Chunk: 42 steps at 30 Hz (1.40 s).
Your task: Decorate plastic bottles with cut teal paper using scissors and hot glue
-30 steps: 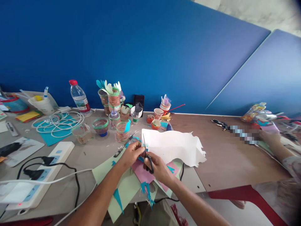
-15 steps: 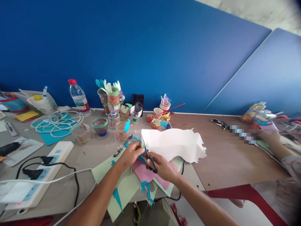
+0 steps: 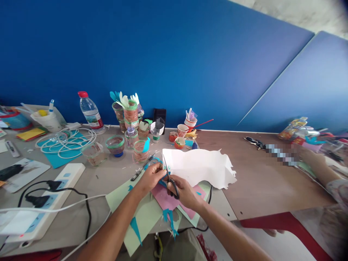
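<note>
While the black scissors (image 3: 170,180) are held in the grip of the right hand (image 3: 181,189), a bit of blue paper (image 3: 162,182) seems to be pinched in the grip of the left hand (image 3: 151,178), just beside the blades and above the pink paper (image 3: 164,199). How wide the blades are spread cannot be told. Small, slow snips would be best, with fingertips kept off the blades. Green paper (image 3: 144,219) is poked past the front edge of the counter (image 3: 252,181) and could be bumped. More room is given on the right, past the white paper (image 3: 198,163).
</note>
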Available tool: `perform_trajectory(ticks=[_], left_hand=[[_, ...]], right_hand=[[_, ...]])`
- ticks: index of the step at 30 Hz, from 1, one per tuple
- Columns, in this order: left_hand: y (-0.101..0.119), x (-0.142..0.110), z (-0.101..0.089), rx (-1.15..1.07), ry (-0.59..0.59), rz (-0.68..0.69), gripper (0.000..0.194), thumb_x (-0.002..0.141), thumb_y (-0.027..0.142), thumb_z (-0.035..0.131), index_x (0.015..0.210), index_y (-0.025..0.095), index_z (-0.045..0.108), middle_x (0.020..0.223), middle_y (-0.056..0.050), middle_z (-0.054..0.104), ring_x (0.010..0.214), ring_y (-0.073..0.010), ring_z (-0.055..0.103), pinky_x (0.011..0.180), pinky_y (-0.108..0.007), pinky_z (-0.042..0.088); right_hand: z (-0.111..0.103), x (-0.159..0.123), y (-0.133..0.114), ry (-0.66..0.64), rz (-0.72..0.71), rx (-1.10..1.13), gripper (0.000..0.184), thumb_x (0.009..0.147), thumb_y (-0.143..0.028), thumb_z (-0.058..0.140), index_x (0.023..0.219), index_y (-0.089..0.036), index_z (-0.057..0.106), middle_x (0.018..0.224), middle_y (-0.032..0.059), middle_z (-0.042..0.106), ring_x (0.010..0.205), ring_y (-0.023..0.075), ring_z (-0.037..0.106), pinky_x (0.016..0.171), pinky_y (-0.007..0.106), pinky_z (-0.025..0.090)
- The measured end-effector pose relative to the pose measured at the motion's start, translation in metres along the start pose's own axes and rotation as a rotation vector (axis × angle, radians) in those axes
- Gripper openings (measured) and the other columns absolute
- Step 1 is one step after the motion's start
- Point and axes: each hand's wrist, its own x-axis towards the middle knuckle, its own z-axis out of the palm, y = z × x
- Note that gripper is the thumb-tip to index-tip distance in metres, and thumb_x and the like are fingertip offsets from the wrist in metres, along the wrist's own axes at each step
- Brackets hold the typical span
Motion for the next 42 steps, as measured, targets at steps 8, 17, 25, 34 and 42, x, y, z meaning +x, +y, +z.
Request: perform_trajectory(ticks=[8,17,25,34,42], left_hand=[[-0.001,0.0,0.001,-0.011,-0.014,0.005,0.017,0.072,0.029,0.053,0.064,0.019,0.043,0.057,0.005,0.046,0.055,-0.0099,0.037,0.055,-0.026,0.029],[0.001,-0.001,0.0,-0.003,-0.023,-0.022,0.015,0.072,0.03,0.052,0.065,0.018,0.045,0.058,0.004,0.048,0.055,-0.0104,0.038,0.055,-0.026,0.028],[0.007,-0.003,0.0,-0.038,-0.055,-0.039,0.014,0.069,0.029,0.052,0.063,0.019,0.045,0.056,0.004,0.043,0.055,-0.0103,0.035,0.055,-0.026,0.026],[0.013,-0.006,-0.002,-0.068,-0.134,-0.073,0.014,0.066,0.029,0.055,0.062,0.018,0.049,0.055,0.005,0.042,0.053,-0.0095,0.032,0.054,-0.025,0.026],[0.017,-0.007,-0.003,-0.082,-0.164,-0.076,0.008,0.066,0.025,0.056,0.063,0.018,0.054,0.056,0.003,0.047,0.058,-0.0127,0.045,0.059,-0.025,0.034]], right_hand=[[0.002,-0.001,0.009,0.021,-0.017,-0.02,0.035,0.091,-0.052,0.047,0.089,-0.017,0.054,0.064,-0.0039,0.041,0.058,0.0094,0.036,0.052,0.023,0.032],[0.003,-0.001,0.019,0.041,-0.025,-0.027,0.032,0.09,-0.05,0.05,0.089,-0.018,0.054,0.061,-0.0045,0.039,0.056,0.0099,0.034,0.05,0.023,0.03],[0.002,-0.002,0.01,0.01,0.001,0.108,0.044,0.083,-0.058,0.055,0.097,-0.016,0.057,0.064,-0.0032,0.047,0.059,0.0106,0.041,0.054,0.024,0.033],[-0.022,-0.011,-0.008,-0.131,0.063,0.055,0.055,0.078,-0.066,0.056,0.097,-0.015,0.059,0.066,-0.0005,0.053,0.06,0.0114,0.045,0.056,0.025,0.035],[-0.028,-0.011,-0.015,-0.138,0.055,-0.193,0.023,0.084,-0.04,0.057,0.089,-0.018,0.06,0.063,-0.0043,0.044,0.057,0.0093,0.037,0.052,0.023,0.032]])
